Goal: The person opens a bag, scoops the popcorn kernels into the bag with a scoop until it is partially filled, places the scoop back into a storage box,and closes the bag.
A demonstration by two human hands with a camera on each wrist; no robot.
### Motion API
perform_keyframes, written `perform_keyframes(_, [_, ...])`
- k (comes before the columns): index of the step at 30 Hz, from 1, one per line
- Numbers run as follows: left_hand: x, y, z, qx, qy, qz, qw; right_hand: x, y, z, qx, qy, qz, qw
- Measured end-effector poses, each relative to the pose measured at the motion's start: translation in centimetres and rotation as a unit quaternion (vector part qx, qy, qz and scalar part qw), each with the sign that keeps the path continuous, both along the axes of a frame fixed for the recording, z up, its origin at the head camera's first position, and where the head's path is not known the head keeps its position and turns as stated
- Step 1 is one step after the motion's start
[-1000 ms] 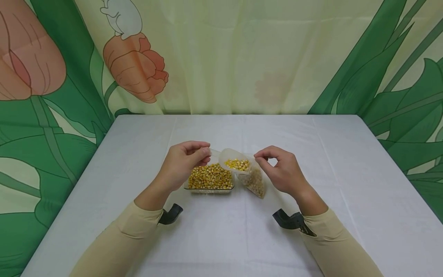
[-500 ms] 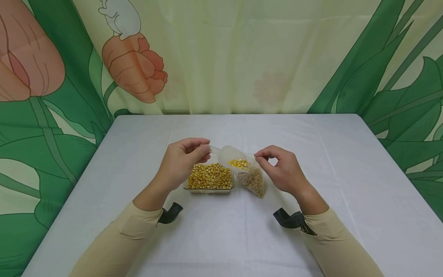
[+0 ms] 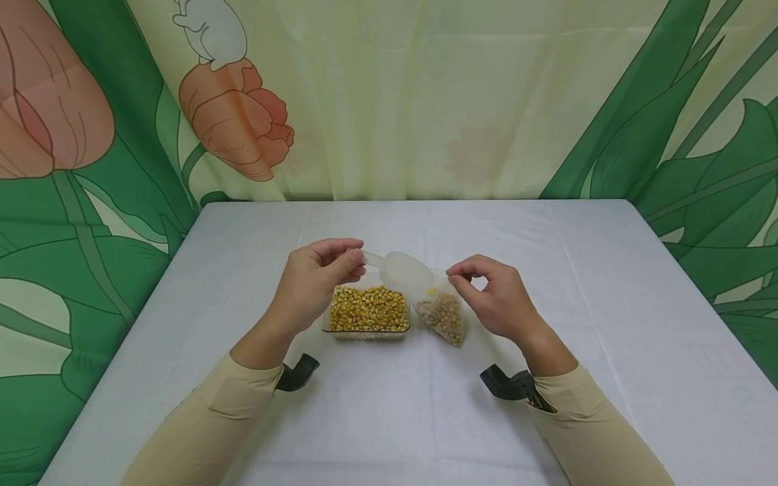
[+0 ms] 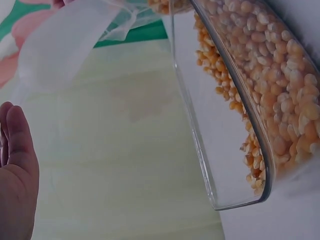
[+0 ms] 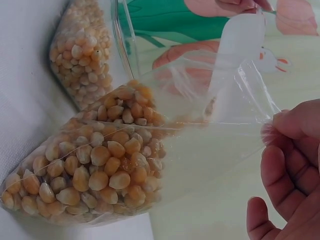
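Observation:
My left hand (image 3: 316, 280) pinches the handle of a translucent white scoop (image 3: 406, 275), its bowl tipped down into the mouth of a clear plastic bag (image 5: 200, 145). Corn kernels (image 5: 100, 175) fill the lower part of the bag, which stands on the table. The bag's upper edge is pinched between thumb and fingertips of my right hand (image 3: 498, 297). A few yellow kernels show at the scoop's lip in the head view. To the bag's left is a glass container (image 4: 220, 206) of loose corn kernels (image 3: 369, 310), beneath my left hand's fingertips.
A white cloth covers the table (image 3: 389, 418). Behind its far edge hangs a curtain (image 3: 395, 101) printed with leaves and tulips. Black curved mounts (image 3: 298, 373) stick out from both wrists.
The scoop has tilted further over the bag, and the kernels in its bowl have slid out into the bag. My left hand rose slightly and shifted left; my right hand stayed put.

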State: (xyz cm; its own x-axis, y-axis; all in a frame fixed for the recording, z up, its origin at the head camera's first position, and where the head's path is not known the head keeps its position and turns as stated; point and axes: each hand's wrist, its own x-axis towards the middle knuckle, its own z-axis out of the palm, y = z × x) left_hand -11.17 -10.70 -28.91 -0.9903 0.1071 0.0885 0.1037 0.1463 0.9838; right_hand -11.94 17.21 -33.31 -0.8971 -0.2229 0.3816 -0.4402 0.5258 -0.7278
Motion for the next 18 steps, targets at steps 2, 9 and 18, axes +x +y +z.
perform_keyframes(2, [0.0,-0.2,0.1,-0.001,-0.001,0.001,1.0000,0.0,0.0,0.1,-0.001,-0.002,0.001,1.0000])
perform_keyframes(9, [0.1,-1.3,0.1,0.000,-0.006,0.007,1.0000,0.0,0.1,0.0,0.004,0.004,0.002,1.0000])
perform_keyframes(18, [0.2,-3.1,-0.2,0.009,-0.025,0.016,0.9995,0.1,0.1,0.2,0.002,-0.002,0.001,1.0000])
